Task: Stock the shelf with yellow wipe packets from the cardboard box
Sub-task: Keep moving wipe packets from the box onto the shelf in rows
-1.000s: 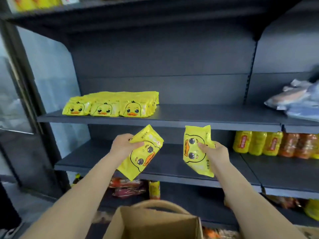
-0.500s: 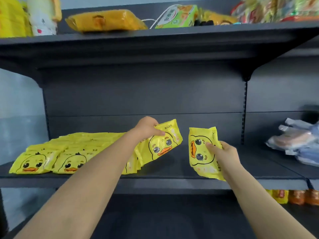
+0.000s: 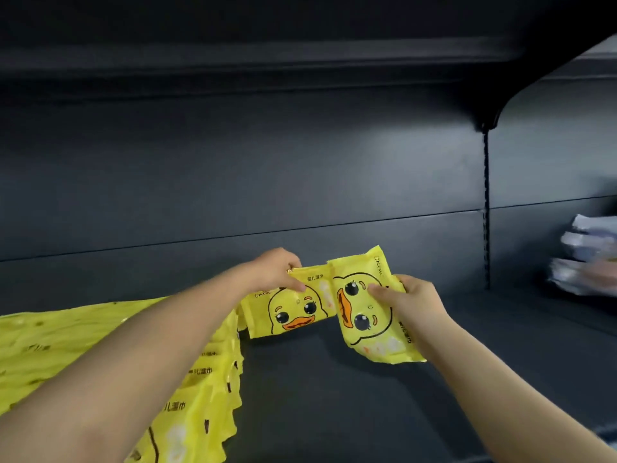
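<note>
My left hand [image 3: 275, 272] grips the top edge of a yellow duck-face wipe packet [image 3: 293, 310], which stands upright at the far end of the rows of yellow packets [image 3: 200, 389] on the dark shelf [image 3: 334, 396]. My right hand [image 3: 405, 304] holds a second yellow packet [image 3: 362, 315] turned sideways, just right of the first and overlapping its edge, above the shelf. The cardboard box is out of view.
The dark back panel [image 3: 300, 182] and the underside of the shelf above [image 3: 267, 45] close in the space. A slotted upright [image 3: 486, 202] divides the bays. Blurred pale packages [image 3: 587, 259] lie in the right bay. Bare shelf lies right of the rows.
Both hands have moved forward and deeper into the shelf. The left packet went from tilted in the air to upright at the rows' far end; the right packet came up against it.
</note>
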### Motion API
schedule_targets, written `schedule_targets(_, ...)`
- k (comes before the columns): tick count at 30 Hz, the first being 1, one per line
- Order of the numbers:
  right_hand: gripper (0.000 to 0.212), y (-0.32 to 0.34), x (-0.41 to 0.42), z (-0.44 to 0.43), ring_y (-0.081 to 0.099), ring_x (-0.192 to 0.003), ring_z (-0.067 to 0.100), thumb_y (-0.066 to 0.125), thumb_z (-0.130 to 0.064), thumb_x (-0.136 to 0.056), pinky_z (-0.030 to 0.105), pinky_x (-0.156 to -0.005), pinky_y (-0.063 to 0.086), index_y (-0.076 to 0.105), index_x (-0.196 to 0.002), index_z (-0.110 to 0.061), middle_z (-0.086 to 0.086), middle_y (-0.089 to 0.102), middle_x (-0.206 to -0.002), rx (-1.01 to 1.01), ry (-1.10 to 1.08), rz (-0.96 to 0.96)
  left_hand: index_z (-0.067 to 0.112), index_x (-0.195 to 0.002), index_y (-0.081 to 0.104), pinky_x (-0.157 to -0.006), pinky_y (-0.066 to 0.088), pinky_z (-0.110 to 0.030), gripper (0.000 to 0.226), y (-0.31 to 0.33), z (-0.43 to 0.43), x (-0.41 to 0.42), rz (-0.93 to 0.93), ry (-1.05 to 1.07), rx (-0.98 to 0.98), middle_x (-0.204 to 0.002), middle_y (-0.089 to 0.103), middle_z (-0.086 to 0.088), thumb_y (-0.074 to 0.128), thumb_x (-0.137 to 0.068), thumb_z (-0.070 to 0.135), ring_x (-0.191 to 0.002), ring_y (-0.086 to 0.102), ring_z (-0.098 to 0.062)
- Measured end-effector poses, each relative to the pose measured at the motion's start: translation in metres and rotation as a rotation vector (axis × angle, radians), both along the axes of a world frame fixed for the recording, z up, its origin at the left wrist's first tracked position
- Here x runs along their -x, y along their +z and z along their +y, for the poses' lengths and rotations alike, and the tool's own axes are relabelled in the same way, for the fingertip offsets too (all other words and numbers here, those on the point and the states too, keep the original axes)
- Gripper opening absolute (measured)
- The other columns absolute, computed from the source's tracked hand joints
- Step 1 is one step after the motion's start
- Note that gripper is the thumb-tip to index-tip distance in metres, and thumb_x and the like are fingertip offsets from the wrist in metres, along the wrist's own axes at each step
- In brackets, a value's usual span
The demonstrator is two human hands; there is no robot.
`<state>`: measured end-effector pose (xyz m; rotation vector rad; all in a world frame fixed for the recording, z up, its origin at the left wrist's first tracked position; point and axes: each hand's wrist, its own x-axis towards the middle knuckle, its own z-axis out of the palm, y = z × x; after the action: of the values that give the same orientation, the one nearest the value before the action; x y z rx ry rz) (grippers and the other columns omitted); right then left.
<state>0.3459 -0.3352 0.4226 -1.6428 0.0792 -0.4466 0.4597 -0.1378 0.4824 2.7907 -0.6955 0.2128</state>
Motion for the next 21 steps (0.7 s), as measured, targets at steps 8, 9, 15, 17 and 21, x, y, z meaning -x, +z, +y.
schedule_targets(8, 0.010, -0.011, -0.049, 0.012, 0.070, -0.069, 0.021, 0.068, -0.024, -0.085, 0.030, -0.061, 0.057, 0.068, -0.090, -0.016, 0.005, 0.073, -0.080, 0.139, 0.100, 0.050, 0.010, -0.111, 0.059, -0.071, 0.035, -0.026, 0.035, -0.030, 0.013, -0.059, -0.010, -0.015, -0.200, -0.099, 0.054, -0.001, 0.068, -0.084, 0.029, -0.089, 0.048, -0.017)
schedule_targets(9, 0.010, -0.011, -0.052, 0.011, 0.070, -0.068, 0.020, 0.068, -0.025, -0.085, 0.028, -0.059, 0.056, 0.067, -0.091, -0.017, 0.004, 0.073, -0.081, 0.156, 0.101, 0.053, 0.011, -0.110, 0.059, -0.070, 0.035, -0.026, 0.033, -0.033, 0.014, -0.063, -0.028, -0.015, -0.180, -0.098, 0.053, 0.000, 0.068, -0.084, 0.030, -0.088, 0.048, -0.017)
schedule_targets(15, 0.006, -0.020, -0.060, 0.007, 0.067, -0.054, 0.009, 0.069, -0.026, -0.085, 0.019, -0.044, 0.050, 0.066, -0.086, -0.021, -0.002, 0.071, -0.072, 0.154, 0.104, 0.070, 0.014, -0.107, 0.058, -0.069, 0.033, -0.026, 0.026, -0.047, 0.010, -0.080, -0.067, -0.034, -0.083, -0.097, 0.054, 0.001, 0.066, -0.086, 0.028, -0.089, 0.048, -0.017)
schedule_targets(17, 0.006, -0.023, -0.060, 0.006, 0.067, -0.054, 0.010, 0.069, -0.026, -0.085, 0.020, -0.044, 0.050, 0.066, -0.085, -0.021, -0.002, 0.071, -0.072, 0.146, 0.102, 0.076, 0.014, -0.112, 0.055, -0.070, 0.035, -0.027, 0.033, -0.045, 0.013, -0.082, -0.076, -0.005, -0.156, -0.102, 0.055, -0.001, 0.067, -0.085, 0.029, -0.090, 0.048, -0.017)
schedule_targets(21, 0.005, -0.022, -0.062, 0.006, 0.067, -0.052, 0.009, 0.069, -0.025, -0.085, 0.019, -0.043, 0.051, 0.066, -0.083, -0.020, -0.002, 0.071, -0.070, 0.142, 0.095, 0.063, 0.015, -0.125, 0.048, -0.083, 0.043, -0.032, 0.060, -0.036, 0.022, -0.080, -0.067, 0.053, -0.418, -0.121, 0.054, -0.003, 0.076, -0.075, 0.033, -0.109, 0.051, -0.022)
